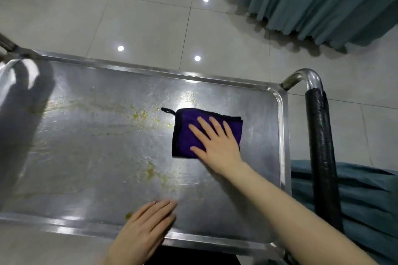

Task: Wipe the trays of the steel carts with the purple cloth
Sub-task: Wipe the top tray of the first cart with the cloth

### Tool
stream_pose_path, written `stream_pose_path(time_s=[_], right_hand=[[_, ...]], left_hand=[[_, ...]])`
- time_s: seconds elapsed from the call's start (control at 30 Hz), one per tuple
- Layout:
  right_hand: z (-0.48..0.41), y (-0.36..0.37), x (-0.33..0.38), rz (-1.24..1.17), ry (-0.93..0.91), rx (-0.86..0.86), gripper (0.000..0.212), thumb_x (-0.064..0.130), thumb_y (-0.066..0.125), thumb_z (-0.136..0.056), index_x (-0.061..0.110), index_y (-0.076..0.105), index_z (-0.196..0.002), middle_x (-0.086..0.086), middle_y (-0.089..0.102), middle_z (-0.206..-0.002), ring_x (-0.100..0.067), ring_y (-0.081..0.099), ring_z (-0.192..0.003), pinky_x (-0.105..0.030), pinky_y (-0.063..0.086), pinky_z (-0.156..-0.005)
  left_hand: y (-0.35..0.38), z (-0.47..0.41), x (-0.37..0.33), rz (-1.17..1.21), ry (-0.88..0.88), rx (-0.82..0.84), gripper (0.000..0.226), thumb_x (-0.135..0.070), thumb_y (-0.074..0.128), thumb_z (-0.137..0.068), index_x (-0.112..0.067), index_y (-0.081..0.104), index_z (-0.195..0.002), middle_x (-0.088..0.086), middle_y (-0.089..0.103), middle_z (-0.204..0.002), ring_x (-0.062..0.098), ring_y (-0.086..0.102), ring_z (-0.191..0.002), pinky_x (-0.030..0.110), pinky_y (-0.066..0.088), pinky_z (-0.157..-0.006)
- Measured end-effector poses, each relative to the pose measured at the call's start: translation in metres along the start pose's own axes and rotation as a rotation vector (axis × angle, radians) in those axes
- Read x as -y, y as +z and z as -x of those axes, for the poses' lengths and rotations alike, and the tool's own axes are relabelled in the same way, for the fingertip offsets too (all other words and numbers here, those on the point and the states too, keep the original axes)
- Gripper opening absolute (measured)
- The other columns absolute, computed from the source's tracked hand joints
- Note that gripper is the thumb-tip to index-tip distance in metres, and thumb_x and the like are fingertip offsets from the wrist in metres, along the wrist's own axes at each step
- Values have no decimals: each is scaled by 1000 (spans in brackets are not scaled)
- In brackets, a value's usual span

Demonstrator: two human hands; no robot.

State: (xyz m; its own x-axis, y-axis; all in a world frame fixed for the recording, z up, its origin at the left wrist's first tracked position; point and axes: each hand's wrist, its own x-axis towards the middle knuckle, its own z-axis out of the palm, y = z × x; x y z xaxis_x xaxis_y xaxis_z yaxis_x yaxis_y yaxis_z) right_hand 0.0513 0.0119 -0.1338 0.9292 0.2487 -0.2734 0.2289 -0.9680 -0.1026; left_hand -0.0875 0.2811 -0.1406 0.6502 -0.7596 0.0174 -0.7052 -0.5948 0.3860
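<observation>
- Fingers (205, 125) straight and spread, gripping nothing.
- Presses purple cloth (185, 135) flat with right hand (217, 146), right of centre on steel tray (86, 157).
- Rests left hand (146, 226) flat at near rim.

Open steel runs left of the purple cloth (185, 135), hemmed by the raised rim of the tray (283, 135). A black-wrapped handle (321, 146) stands just past the right rim, and the left hand (146, 228) lies on the near edge.

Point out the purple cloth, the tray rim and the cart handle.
purple cloth (182, 135), head view, its bare left part.
tray rim (283, 135), head view, right-hand edge.
cart handle (321, 146), head view, black wrapped stretch.
</observation>
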Motion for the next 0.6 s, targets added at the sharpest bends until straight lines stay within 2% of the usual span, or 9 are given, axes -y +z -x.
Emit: stream_pose_path(time_s=[0.07, 0.2, 0.3, 0.4, 0.5, 0.6], right_hand=[[-49, -17, -21, -5, 38, -4, 65, 64, 27, -96, 40, 10, -154, 7, 1, -164, -21, -3, -150, -51, -7, -119], [-108, -23, -33, -44, 103, -17, 67, 62, 27, -97, 34, 9, -155, 8, -7, -163, -20, -12, -150, -55, -7, -118], [-81, -6, -8, -73, 117, -61, 64, 57, 23, -99, 32, 7, -156, 9, -3, -163, -21, -10, -150, -57, -6, -117], [-6, 16, 26, -51, -36, -74, 63, 55, 26, -98, 32, 13, -155, 7, 3, -164, -24, -3, -151, -60, 1, -117], [49, 31, 47, -33, -102, -43, 61, 52, 32, -99, 32, 19, -155, 6, 9, -163, -25, 8, -150, -60, 7, -117], [12, 14, 31, -24, -130, 13, 59, 55, 26, -100, 38, 12, -155, 10, 1, -163, -20, -1, -151, -56, -1, -119]], left_hand=[[2, 6, 0, -25, -9, 5, 36, -24, 50, -90, -19, 67, -121, 2, 49, -145, 18, 49, -131, 35, 37, -105], [8, 5, -6, -42, -57, 1, 38, -25, 52, -89, -18, 65, -123, 1, 48, -146, 18, 48, -132, 38, 36, -105], [7, 4, -10, -37, -94, -7, 38, -27, 51, -89, -19, 65, -123, 0, 50, -144, 17, 50, -130, 37, 36, -104], [6, 3, -13, -34, -100, -20, 37, -26, 45, -93, -16, 66, -122, 2, 52, -142, 19, 52, -128, 35, 37, -103], [6, 3, -14, -32, -107, -22, 39, -24, 53, -84, -14, 68, -119, 4, 53, -140, 20, 53, -127, 34, 36, -103], [3, 0, -14, -21, -110, -20, 41, -22, 55, -80, -14, 68, -118, 3, 54, -140, 20, 54, -126, 34, 37, -102]])
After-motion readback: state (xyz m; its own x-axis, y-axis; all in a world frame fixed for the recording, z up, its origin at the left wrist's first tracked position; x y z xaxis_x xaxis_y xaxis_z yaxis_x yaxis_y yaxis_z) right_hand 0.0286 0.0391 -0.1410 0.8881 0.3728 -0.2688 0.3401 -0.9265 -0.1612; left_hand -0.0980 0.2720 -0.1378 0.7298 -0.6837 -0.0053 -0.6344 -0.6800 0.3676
